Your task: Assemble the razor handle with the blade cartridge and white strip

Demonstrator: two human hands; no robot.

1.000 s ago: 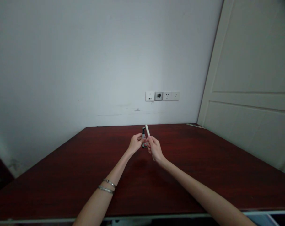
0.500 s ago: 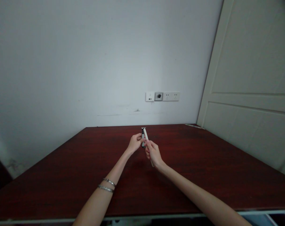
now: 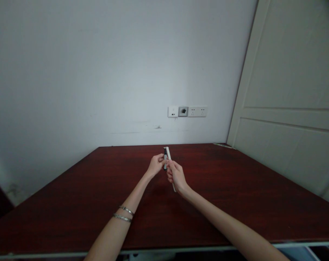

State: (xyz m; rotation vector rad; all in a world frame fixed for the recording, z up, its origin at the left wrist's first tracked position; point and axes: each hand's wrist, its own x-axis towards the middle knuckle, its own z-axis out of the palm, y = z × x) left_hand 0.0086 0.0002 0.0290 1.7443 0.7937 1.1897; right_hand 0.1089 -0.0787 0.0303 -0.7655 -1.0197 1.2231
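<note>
Above the middle of the table, my two hands are close together. My left hand [image 3: 155, 165] pinches a narrow black-and-grey object [image 3: 165, 163], held about upright; its kind is too small to make out. My right hand [image 3: 177, 177] is closed around a slim white stick [image 3: 168, 153], which leans slightly left at the top. A small light crosspiece shows at the upper ends, where the stick and the dark object meet or overlap. The stick's lower end pokes out below my right palm. Fingers hide the middle of both things.
A dark red wooden table [image 3: 99, 195] spreads beneath my hands, its pale front edge [image 3: 58, 255] near me. Behind it rises a white wall with sockets [image 3: 197, 111]. A pale panelled door [image 3: 289, 116] stands at the right, and a flat strip [image 3: 224, 145] lies at the far right corner.
The white stick has tilted a little more upright, and its lower end has shifted slightly left with my right hand. My left hand stays nearly still.
</note>
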